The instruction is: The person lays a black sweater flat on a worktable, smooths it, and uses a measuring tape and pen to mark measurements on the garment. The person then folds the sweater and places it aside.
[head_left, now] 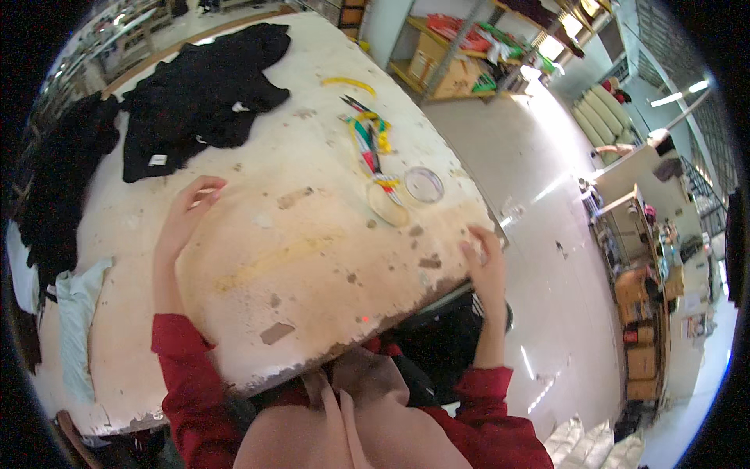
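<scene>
My left hand (192,205) is over the worn white tabletop (312,258), fingers loosely bent and apart, with nothing seen in them. Beyond it lies a dark garment (207,94) with small white labels. At the table's right edge, my right hand (486,256) is empty, thumb and fingers spread in a curve. Forward and left of that hand is a clear round tape roll (424,185). Beside the roll lie several tools in a cluster, among them a cutter with green and red handles (366,148). A yellow strip (349,83) curves beyond the cluster.
More black cloth (66,180) and a pale blue cloth (78,320) lie along the left side. Past the table's right edge is the grey floor (539,258). A shelf with cardboard boxes (445,66) stands at the back; other furniture lines the right.
</scene>
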`<state>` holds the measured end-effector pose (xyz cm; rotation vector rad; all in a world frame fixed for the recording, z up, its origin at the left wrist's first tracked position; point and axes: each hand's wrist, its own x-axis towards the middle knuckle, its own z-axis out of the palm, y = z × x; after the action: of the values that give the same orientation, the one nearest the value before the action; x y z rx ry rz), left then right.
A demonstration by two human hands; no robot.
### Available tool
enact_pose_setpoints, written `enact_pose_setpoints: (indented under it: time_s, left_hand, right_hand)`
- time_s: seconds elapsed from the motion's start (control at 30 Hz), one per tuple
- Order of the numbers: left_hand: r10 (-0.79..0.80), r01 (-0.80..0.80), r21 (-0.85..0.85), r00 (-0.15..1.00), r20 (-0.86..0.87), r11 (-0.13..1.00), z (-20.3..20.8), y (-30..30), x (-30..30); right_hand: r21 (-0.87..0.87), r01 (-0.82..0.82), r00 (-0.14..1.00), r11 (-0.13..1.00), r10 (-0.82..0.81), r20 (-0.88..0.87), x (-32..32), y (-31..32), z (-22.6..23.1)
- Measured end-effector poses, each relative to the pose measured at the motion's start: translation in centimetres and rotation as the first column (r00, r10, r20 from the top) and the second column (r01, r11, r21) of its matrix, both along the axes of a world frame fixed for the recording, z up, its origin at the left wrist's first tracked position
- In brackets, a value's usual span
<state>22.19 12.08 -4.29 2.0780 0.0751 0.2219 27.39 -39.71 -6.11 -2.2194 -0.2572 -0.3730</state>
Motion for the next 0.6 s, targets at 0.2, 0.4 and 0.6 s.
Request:
enact_pose_setpoints:
  time_s: [0.2,0.4,0.6]
  left_hand:
    - [0.236,-0.209,-0.117,0.919,0.316,0.971,-2.7,0.4,7.5]
    - [0.489,-0.741,0.284,0.632,0.602,0.608,-3.3,5.1,11.8]
    - [0.544,-0.664,0.543,0.741,0.393,0.514,-4.6,9.5,13.2]
  right_hand:
    - [-0.746,-0.026,0.941,0.665,0.268,0.207,9.8,12.2,-2.3]
    - [-0.62,-0.168,0.908,0.766,0.365,0.206,17.2,14.1,-3.2]
    - [-0.618,-0.027,0.882,0.786,0.31,0.355,17.1,15.5,-2.0]
